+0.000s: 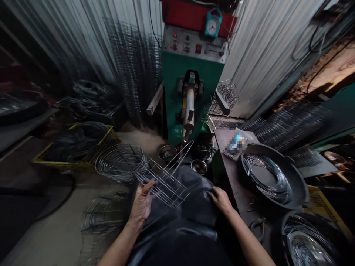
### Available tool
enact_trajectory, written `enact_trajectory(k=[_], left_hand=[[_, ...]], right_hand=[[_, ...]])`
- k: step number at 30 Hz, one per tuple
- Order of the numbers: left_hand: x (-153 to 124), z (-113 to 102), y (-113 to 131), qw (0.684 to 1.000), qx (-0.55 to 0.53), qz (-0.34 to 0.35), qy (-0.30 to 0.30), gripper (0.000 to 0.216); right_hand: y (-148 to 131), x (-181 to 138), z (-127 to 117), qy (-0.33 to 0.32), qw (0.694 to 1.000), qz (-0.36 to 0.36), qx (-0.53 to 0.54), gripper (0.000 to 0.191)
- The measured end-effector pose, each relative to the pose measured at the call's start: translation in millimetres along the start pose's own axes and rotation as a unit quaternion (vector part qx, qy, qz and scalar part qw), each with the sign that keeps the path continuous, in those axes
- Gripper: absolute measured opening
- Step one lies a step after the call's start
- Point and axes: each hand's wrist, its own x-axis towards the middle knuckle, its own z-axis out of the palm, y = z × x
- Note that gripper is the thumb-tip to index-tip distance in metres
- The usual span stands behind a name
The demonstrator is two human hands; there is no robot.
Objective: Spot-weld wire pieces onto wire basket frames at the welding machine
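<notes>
— Where is the wire grid (166,183)?
— Your left hand (142,205) pinches its near edge, and its far corner sits under the welder tip (186,137) (lining up, I judge). Your right hand (220,199) lies flat and empty on the apron (183,229); the next move calls for steadiness.

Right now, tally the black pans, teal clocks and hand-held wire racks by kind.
black pans: 2
teal clock: 1
wire rack held in the left hand: 1
Total: 4
</notes>
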Motion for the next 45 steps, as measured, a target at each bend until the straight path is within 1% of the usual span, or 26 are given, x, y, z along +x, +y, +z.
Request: enact_trajectory(k=[2, 3, 5, 6, 8, 10, 11, 13, 16, 20, 25, 29, 33, 38, 42, 45], left_hand=[[2.7, -0.3, -1.5, 1.000, 0.000, -0.003, -0.003, 0.032], [3.3, 0.8, -2.7, 1.000, -0.001, -0.006, -0.005, 0.033], [2.6, 4.5, -5.9, 1.000, -0.003, -0.013, -0.012, 0.035], [1.4, 6.6, -7.6, 1.000, -0.003, -0.017, -0.016, 0.036], [-1.9, 10.4, -11.1, 1.000, 0.000, -0.019, -0.024, 0.036], [-4.9, 12.5, -14.1, 0.999, 0.006, -0.019, -0.030, 0.037], [-6.1, 12.9, -15.2, 0.999, 0.010, -0.018, -0.033, 0.036], [-7.7, 12.9, -16.7, 0.999, 0.014, -0.017, -0.035, 0.036], [-8.6, 12.0, -16.9, 0.999, 0.015, -0.016, -0.025, 0.038], [-8.4, 12.1, -16.3, 1.000, 0.011, -0.019, -0.013, 0.042], [-4.6, 9.3, -18.1, 1.000, 0.007, -0.026, -0.006, 0.045], [0.7, 4.0, -18.7, 1.000, 0.004, -0.028, -0.008, 0.041], [5.2, 2.3, -16.8, 0.999, 0.008, -0.034, -0.008, 0.037], [9.7, 10.0, -12.7, 0.998, 0.004, -0.056, 0.016, 0.039], [13.8, 18.3, -10.8, 0.997, 0.000, -0.068, 0.038, 0.038], [17.6, 21.5, -9.7, 0.997, 0.009, -0.066, 0.040, 0.035]], right_hand=[[0.3, -0.5, -10.4, -0.029, 0.998, 0.019, -0.050, 0.014], [-3.5, 2.6, -16.7, -0.032, 0.997, 0.034, -0.064, 0.014], [-18.7, 16.1, -28.6, -0.006, 0.997, 0.064, -0.046, 0.016], [-29.3, 25.9, -33.5, 0.019, 0.997, 0.073, -0.007, 0.018], [-53.3, 49.2, -39.7, 0.065, 0.987, 0.084, 0.119, 0.025], [-77.1, 72.4, -40.5, 0.089, 0.958, 0.089, 0.259, 0.029], [-87.4, 82.4, -39.0, 0.094, 0.940, 0.090, 0.315, 0.031], [-103.7, 97.1, -33.2, 0.087, 0.912, 0.086, 0.391, 0.034], [-117.5, 107.0, -22.5, 0.058, 0.892, 0.070, 0.444, 0.036], [-125.8, 109.5, -14.1, 0.056, 0.880, 0.061, 0.468, 0.038], [-131.4, 114.6, -13.7, 0.050, 0.872, 0.051, 0.484, 0.038], [-133.7, 120.2, -13.3, 0.030, 0.860, 0.045, 0.507, 0.036], [-136.1, 125.8, -8.3, 0.032, 0.841, 0.061, 0.537, 0.036], [-138.6, 135.4, 0.1, 0.052, 0.815, 0.065, 0.573, 0.035], [-138.3, 144.9, 3.9, 0.061, 0.808, 0.076, 0.581, 0.033], [-135.6, 151.6, 5.2, 0.059, 0.813, 0.079, 0.575, 0.033]])
